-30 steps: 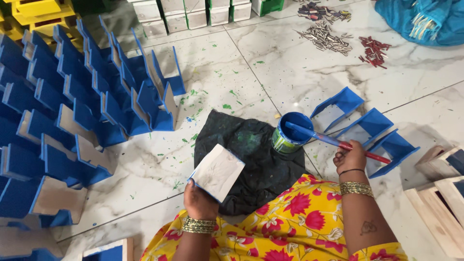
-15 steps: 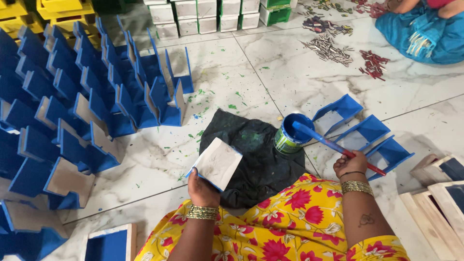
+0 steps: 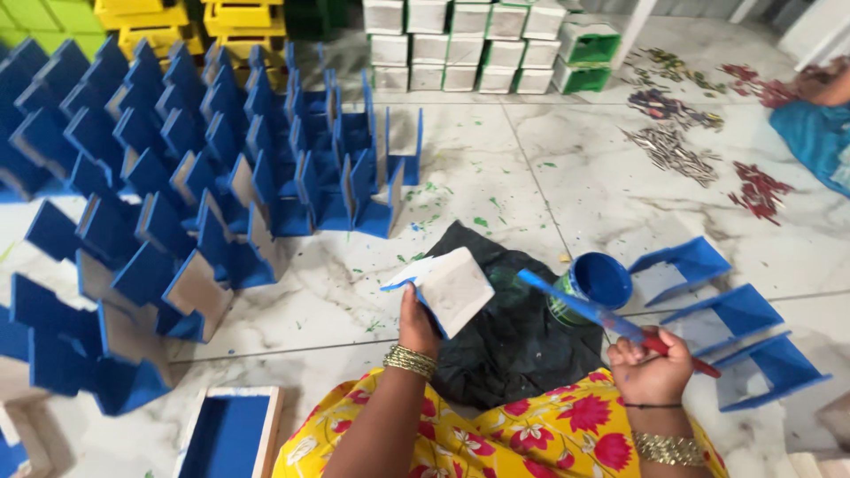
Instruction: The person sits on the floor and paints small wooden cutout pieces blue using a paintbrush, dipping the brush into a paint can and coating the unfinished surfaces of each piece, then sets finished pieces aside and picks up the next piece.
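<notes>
Your left hand [image 3: 416, 320] grips the half-painted box [image 3: 445, 288] above the black cloth [image 3: 513, 345]; right hand [image 3: 653, 367] clenches the loaded brush [image 3: 602, 314] beside the paint tin [image 3: 595, 283]. Risk: drips on the floor [image 3: 496, 177].

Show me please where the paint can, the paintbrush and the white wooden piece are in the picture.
paint can [image 3: 598, 281]: head view, on the blue paint inside it.
paintbrush [image 3: 575, 305]: head view, on its blue-coated shaft.
white wooden piece [image 3: 456, 288]: head view, on its white face, held by the left hand [image 3: 416, 326].
</notes>
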